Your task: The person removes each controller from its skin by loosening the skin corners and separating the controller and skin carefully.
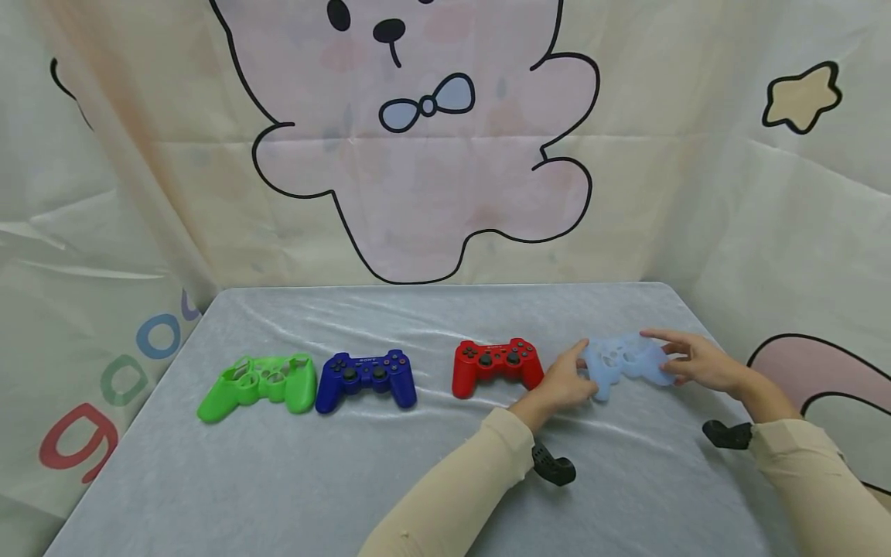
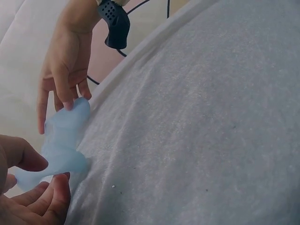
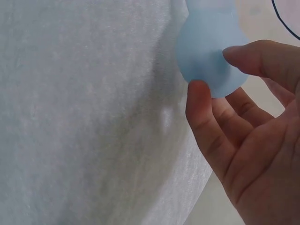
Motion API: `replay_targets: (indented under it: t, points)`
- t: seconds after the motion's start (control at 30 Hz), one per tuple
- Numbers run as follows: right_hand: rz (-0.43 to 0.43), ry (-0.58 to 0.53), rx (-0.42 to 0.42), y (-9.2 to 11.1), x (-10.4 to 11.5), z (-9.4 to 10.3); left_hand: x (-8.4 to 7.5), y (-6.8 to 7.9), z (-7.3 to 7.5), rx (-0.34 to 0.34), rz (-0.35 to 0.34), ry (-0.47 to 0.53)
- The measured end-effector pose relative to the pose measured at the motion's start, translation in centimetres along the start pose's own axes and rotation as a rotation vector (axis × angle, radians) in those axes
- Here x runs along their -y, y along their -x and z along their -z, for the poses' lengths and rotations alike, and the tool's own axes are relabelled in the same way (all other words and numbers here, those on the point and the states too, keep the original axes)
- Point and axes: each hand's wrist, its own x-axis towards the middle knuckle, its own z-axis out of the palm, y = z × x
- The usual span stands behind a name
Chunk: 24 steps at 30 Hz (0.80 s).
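A pale blue translucent silicone controller cover (image 1: 629,357) is at the right of the table, between my two hands. My left hand (image 1: 565,381) pinches its left end; in the left wrist view the thumb (image 2: 29,158) is over the cover (image 2: 65,136) and fingers lie under it. At the other end, my right hand (image 1: 706,362) holds the rounded grip of the cover (image 3: 208,51), with the thumb (image 3: 258,58) on its face and other fingers along its edge. Just left of my left hand lies a red game controller (image 1: 496,363).
Farther left on the grey cloth-covered table (image 1: 292,480) lie a dark blue game controller (image 1: 365,377) and a green silicone controller cover (image 1: 261,383), close together. Printed curtains (image 1: 431,178) hang behind and at both sides. A black device (image 1: 553,464) sits at the left wrist.
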Motion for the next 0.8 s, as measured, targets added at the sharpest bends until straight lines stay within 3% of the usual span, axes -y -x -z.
replay_targets:
  t: [0.4,0.8]
  points:
    - [-0.001,0.055,-0.039,-0.12,-0.15,-0.25,0.41,0.07,-0.17,0.035,0.017,0.079]
    - [0.003,0.076,-0.062,-0.20,-0.35,-0.53,0.39,0.24,-0.18,0.031,0.032,0.098]
